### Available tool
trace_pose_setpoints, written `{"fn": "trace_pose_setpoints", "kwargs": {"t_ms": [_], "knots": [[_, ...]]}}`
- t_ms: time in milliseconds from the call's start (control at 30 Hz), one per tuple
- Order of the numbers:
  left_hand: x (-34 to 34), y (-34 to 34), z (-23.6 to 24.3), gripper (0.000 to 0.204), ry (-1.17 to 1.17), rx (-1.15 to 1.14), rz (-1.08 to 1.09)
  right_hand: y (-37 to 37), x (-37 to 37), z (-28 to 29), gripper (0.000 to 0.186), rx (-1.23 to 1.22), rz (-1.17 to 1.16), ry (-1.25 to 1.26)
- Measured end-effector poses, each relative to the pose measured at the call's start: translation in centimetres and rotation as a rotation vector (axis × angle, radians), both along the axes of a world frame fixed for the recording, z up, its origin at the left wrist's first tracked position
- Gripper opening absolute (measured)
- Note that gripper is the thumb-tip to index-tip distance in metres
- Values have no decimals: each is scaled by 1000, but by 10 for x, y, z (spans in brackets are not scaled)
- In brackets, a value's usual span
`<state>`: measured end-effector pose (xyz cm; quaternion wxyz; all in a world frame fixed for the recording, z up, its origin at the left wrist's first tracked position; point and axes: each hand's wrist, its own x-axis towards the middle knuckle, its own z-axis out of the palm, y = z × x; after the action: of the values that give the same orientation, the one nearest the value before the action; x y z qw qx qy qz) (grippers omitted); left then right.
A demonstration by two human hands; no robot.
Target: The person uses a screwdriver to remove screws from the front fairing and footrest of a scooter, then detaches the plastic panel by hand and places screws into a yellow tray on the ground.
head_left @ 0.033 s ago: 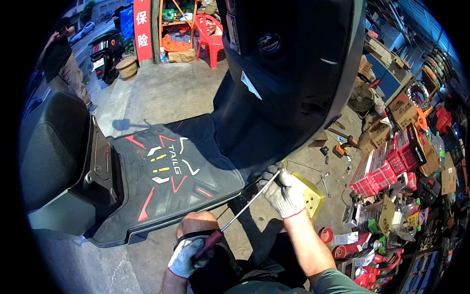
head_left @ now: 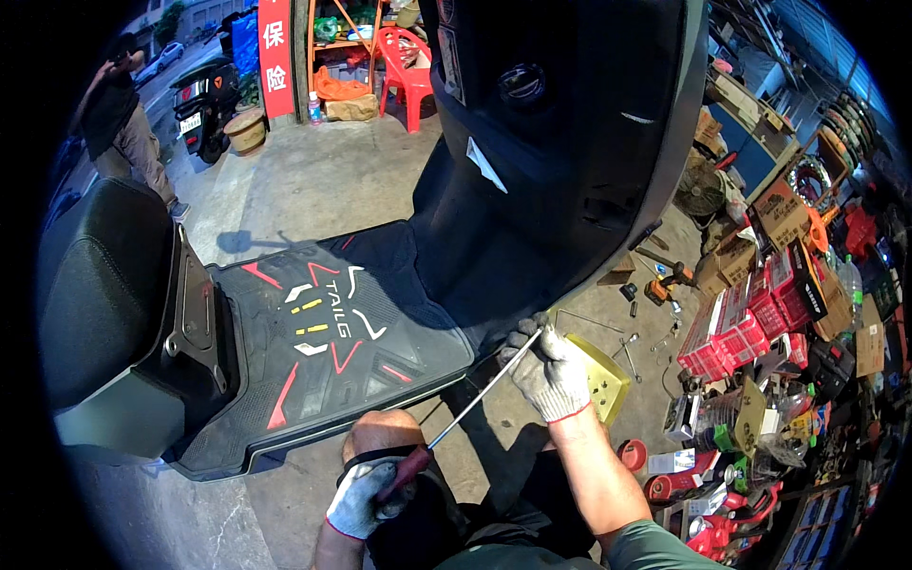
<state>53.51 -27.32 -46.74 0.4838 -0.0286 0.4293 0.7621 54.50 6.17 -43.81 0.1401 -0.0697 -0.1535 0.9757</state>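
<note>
My left hand, in a work glove, is closed around the dark red handle of a long screwdriver. The shaft slants up and away to my right hand. That hand, gloved too with dirty grey fingertips, has its fingers curled together at the shaft's tip. Whether it grips the tip or a small part there is hidden. Just beyond the fingers stands the dark front shield of a scooter. Its black footboard mat, with red and white marks, lies to the left of the screwdriver.
Beside my right hand a yellow tray holds small dark parts. On the floor are a cordless drill and several hand tools. Boxes crowd the right side. The scooter's seat is at left; a person stands beyond it.
</note>
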Motion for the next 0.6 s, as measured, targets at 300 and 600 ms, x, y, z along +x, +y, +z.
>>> {"fn": "trace_pose_setpoints", "kwargs": {"t_ms": [300,600], "knots": [[-12,4,24,40,449,-264,38,-15,-14,8,17,109,-50,76],[-26,3,21,27,703,-328,42,-18,-17,-1,19,36,-99,-31]]}}
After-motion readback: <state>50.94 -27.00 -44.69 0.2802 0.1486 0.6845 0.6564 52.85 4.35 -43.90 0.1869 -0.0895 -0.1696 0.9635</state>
